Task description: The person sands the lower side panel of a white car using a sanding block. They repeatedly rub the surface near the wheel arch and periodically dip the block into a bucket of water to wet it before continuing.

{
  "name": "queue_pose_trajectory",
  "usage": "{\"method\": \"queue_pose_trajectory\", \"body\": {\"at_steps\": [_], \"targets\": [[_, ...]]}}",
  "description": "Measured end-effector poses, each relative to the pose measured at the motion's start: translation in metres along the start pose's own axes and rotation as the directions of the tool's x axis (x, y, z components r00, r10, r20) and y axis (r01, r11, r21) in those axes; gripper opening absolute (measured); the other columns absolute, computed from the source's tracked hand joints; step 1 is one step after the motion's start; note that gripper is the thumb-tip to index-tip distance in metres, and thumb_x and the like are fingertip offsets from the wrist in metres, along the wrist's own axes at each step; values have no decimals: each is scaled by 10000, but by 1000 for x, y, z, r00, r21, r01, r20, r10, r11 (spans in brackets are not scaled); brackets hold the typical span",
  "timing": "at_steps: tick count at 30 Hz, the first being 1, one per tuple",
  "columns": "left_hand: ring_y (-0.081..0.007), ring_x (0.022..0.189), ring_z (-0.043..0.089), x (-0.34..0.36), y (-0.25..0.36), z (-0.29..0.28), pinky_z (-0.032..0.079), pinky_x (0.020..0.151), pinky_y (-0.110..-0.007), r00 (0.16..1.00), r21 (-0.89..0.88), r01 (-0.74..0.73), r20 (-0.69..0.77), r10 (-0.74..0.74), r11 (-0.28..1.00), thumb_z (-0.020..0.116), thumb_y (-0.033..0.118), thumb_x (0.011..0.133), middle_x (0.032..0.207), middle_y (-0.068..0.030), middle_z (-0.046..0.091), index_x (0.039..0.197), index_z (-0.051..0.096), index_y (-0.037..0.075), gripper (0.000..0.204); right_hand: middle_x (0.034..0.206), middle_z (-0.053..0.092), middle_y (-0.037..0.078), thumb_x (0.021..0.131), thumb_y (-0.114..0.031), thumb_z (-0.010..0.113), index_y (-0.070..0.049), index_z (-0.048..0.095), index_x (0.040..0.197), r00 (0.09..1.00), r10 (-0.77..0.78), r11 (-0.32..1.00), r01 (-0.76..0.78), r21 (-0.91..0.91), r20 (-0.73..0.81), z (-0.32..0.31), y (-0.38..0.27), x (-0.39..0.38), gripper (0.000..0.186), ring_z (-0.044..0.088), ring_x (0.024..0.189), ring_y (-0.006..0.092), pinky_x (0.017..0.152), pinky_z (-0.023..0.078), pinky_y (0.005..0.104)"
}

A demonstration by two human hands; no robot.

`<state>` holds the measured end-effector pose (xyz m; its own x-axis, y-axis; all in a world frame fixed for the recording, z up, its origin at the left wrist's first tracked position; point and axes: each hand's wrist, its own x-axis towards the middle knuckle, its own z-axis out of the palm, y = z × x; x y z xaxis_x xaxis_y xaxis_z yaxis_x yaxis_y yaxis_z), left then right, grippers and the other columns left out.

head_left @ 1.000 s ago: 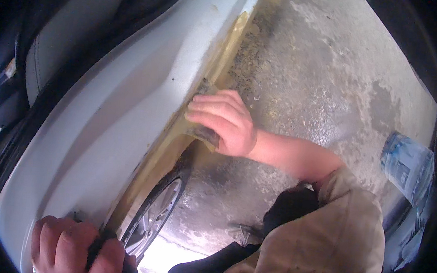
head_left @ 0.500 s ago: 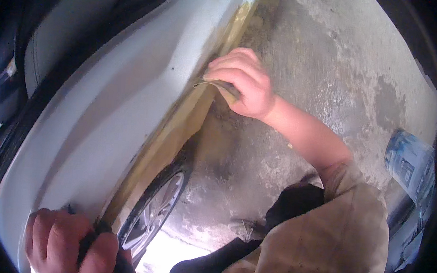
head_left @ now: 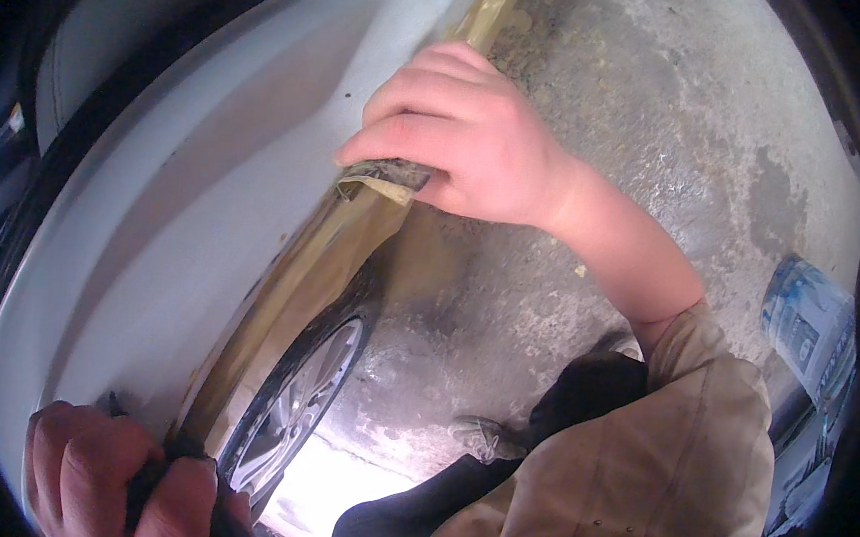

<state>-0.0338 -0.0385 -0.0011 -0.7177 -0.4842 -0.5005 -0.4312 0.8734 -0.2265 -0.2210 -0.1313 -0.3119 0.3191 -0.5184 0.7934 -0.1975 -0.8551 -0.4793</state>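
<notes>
A white car panel (head_left: 207,206), probably part of a door, runs diagonally, with a yellowish, smeared strip (head_left: 244,326) along its right edge. My right hand (head_left: 463,138) is closed round a creased, grimy abrasive sheet (head_left: 381,182), pressed on the upper part of that edge; its fingertips reach onto the white surface. My left hand (head_left: 92,474) at lower left is closed over the panel's edge, around something dark that I cannot make out.
Below the panel, a wheel with a silver rim (head_left: 298,408) stands on stained concrete floor (head_left: 655,135). A blue and white container (head_left: 801,321) lies or stands at the right. My dark-clad legs (head_left: 580,396) and shoe (head_left: 489,435) are below. Dark door trim (head_left: 73,148) borders the left.
My right hand has moved up along the edge with the sheet, and over the last half second a little leftward, appearing larger. My left hand sits slightly further left, still gripping.
</notes>
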Motion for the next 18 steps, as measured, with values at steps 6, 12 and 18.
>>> {"method": "queue_pose_trajectory", "body": {"at_steps": [6,12,18], "targets": [[-229,798,654,-3,-4,17,576,654,-342,988,-26,1,-157,-5,1000,718,281,939,932,-84,654,916,697,115,169,919,662,7,691,-98,810,-160,731,937,999,14,979,-21,202,35,8,1,9,266,652,947,250,861,535,389],[-213,765,646,0,-2,10,588,651,-339,996,-119,78,-43,-84,990,702,283,935,920,-82,654,911,698,121,164,936,686,22,665,-68,839,-146,748,960,980,-129,953,80,292,153,8,5,20,318,669,938,251,833,523,392],[-213,766,649,0,0,12,596,656,-343,992,-102,96,-78,-104,990,708,251,914,919,-81,657,915,703,115,136,920,672,4,740,-157,831,-144,717,884,987,-90,958,50,281,132,4,14,19,185,663,965,258,871,479,400]]}}
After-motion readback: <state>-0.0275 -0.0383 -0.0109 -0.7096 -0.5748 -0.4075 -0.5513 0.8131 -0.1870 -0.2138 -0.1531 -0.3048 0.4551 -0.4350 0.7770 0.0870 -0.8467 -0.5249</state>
